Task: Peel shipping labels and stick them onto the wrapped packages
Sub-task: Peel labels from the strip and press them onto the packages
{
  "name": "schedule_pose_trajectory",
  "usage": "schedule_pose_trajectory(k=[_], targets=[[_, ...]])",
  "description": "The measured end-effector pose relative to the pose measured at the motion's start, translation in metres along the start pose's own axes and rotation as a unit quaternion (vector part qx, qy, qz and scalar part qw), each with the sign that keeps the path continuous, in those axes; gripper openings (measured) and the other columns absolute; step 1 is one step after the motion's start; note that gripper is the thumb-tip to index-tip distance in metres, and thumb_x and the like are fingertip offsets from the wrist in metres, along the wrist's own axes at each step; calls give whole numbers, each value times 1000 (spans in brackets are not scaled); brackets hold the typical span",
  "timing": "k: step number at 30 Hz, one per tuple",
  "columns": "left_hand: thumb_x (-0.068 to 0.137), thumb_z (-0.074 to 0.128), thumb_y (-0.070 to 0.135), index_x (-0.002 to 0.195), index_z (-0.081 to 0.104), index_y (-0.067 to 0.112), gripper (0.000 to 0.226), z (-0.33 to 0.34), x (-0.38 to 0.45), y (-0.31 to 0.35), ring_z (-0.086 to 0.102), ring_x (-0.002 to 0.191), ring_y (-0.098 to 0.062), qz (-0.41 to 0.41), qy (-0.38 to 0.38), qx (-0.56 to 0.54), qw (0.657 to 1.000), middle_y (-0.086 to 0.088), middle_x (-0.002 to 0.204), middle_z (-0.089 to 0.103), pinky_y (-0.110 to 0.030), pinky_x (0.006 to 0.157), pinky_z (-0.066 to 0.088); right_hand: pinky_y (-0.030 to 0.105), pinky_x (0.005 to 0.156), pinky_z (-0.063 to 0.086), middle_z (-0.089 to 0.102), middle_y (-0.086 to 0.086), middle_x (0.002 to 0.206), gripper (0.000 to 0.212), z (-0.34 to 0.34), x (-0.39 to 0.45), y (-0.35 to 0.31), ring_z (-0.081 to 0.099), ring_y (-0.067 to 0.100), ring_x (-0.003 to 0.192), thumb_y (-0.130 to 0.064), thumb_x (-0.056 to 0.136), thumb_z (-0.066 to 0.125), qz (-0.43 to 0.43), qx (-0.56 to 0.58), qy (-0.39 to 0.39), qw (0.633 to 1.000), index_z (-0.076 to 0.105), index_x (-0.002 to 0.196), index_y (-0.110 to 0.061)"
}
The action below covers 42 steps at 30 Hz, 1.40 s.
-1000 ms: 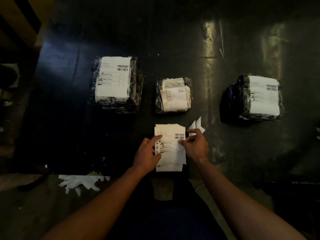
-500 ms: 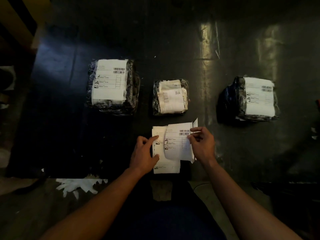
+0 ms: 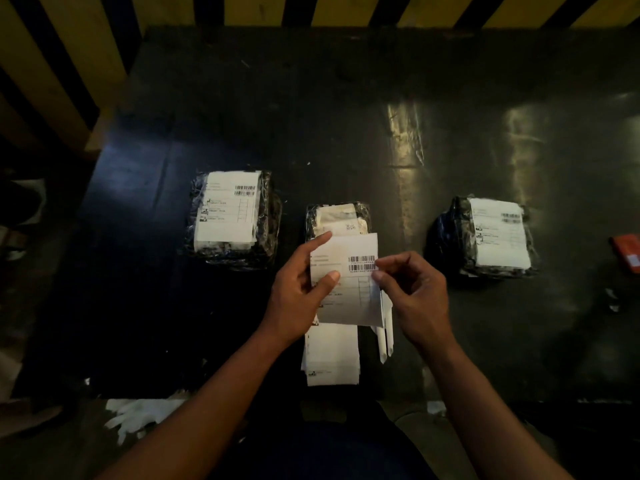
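Note:
A white shipping label [image 3: 353, 292] with barcodes is lifted above the table. My left hand [image 3: 299, 289] grips its left edge, thumb on the front. My right hand [image 3: 412, 296] pinches its right edge near the barcode. Under it lies a stack of labels [image 3: 330, 358] at the table's near edge. Three plastic-wrapped packages sit in a row. The left package [image 3: 232, 216] and the right package [image 3: 488, 237] each carry a large white label. The smaller middle package [image 3: 337, 218] sits just behind the held label, partly hidden by it.
The black table [image 3: 346, 116] extends far behind the packages. A yellow-and-black striped barrier [image 3: 62, 64] runs along the back and left. An orange object [image 3: 628, 251] lies at the right edge. White paper scraps [image 3: 138, 417] lie on the floor at lower left.
The top label has come off the stack and risen toward the middle package. My left hand moved from the stack onto the label's left edge; my right hand kept its pinch.

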State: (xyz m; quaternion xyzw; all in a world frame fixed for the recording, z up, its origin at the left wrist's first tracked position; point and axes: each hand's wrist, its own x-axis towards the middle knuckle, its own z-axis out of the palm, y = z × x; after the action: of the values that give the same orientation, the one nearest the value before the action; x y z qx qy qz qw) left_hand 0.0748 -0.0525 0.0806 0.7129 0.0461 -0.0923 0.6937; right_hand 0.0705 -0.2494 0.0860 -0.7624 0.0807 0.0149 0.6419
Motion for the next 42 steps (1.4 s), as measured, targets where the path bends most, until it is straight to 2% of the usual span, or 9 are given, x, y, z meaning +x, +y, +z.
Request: schedule_pose_trajectory(k=[5,11,16,20,22,31,36,38,42], targets=[[94,68,1,125,68,18,36,-1,-3,31,70,112,-19,43,26,32,998,-1,124,71,-43,88,63,39,81,63,74,3,104,13,-2,6,-33,73,22,99,-6,91,72,-44,31,-29,998,72,102,-12],[91,71,-2,119,70,17,33,-7,-15,60,72,108,-16,71,17,23,997,-1,117,73,-31,79,63,31,82,62,75,5,103,9,-5,13,-72,73,21,100,-1,89,71,-81,78,-51,992,72,97,-4],[91,72,3,117,70,19,31,-11,-16,76,72,109,-20,90,42,17,995,-5,122,71,-32,79,63,32,82,62,73,4,104,10,-4,13,-86,73,22,101,-2,90,69,-110,74,-82,988,69,99,-6],[90,72,3,114,71,19,29,-14,-17,81,71,109,-17,93,45,29,994,-2,120,72,-31,79,63,30,81,61,74,4,102,12,-4,16,-95,73,21,98,1,91,68,-129,76,-70,986,68,101,-6],[90,73,2,113,72,20,29,-16,-18,82,71,109,-15,93,46,34,994,0,118,72,-31,79,63,34,81,62,73,7,99,11,-4,19,-97,73,24,95,-1,91,69,-135,68,-65,986,68,101,-5],[89,72,0,111,71,17,28,-19,-20,85,73,106,-15,91,45,32,994,0,115,73,-31,75,64,32,79,62,73,9,98,11,-2,20,-102,74,25,90,3,91,68,-123,85,-76,986,67,99,-6],[89,72,-1,109,72,18,27,-21,-20,87,73,104,-16,73,34,16,997,2,111,74,-30,74,63,28,76,60,75,5,91,11,-3,18,-106,74,18,85,5,90,67,-73,144,-95,982,66,98,-1],[89,72,-1,108,72,17,27,-22,-20,88,73,103,-15,56,27,4,998,3,111,74,-29,73,62,30,77,61,75,4,90,11,-4,18,-106,73,18,85,4,89,67,-53,163,-106,979,66,97,-3],[88,72,-1,107,72,17,26,-22,-20,88,73,102,-13,46,16,12,999,6,110,73,-27,72,62,31,76,61,71,12,92,13,-3,19,-104,71,20,85,7,89,67,-52,154,-99,982,65,100,0]])
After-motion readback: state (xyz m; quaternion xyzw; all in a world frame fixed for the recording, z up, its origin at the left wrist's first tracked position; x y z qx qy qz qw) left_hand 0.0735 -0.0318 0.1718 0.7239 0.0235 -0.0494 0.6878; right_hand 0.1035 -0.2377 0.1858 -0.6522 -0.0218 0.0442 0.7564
